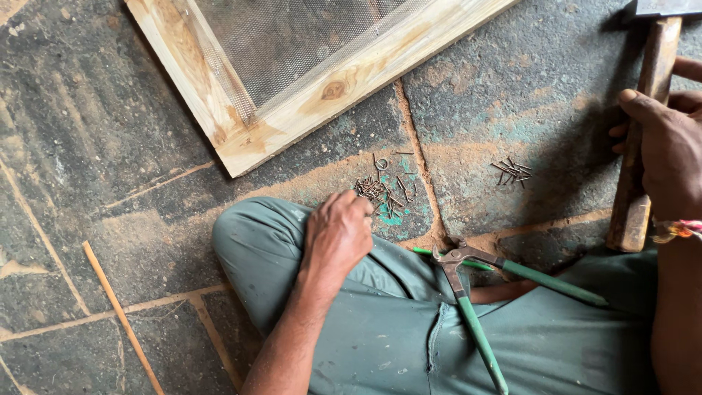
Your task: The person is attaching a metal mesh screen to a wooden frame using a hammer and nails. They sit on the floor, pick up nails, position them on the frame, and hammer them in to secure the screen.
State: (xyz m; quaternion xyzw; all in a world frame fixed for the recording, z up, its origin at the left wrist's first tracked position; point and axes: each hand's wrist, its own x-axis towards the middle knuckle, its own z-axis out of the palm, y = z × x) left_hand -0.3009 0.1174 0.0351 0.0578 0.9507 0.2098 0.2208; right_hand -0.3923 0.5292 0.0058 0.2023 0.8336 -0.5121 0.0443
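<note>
My left hand (336, 234) rests over my bent knee, fingers curled down at the edge of a pile of small nails (382, 190) on the stone floor. Whether a nail is pinched in the fingertips is hidden. My right hand (665, 157) grips the wooden handle of a hammer (643, 132), whose metal head sits at the top right edge. A wooden frame (292, 110) with wire mesh (292, 36) lies at the top centre, its corner pointing toward me.
Green-handled pincers (475, 292) lie across my grey-green trousers (409, 329). A second small heap of nails (512, 172) lies to the right on the floor. A thin wooden strip (121, 314) lies at the lower left. Sawdust covers the floor joints.
</note>
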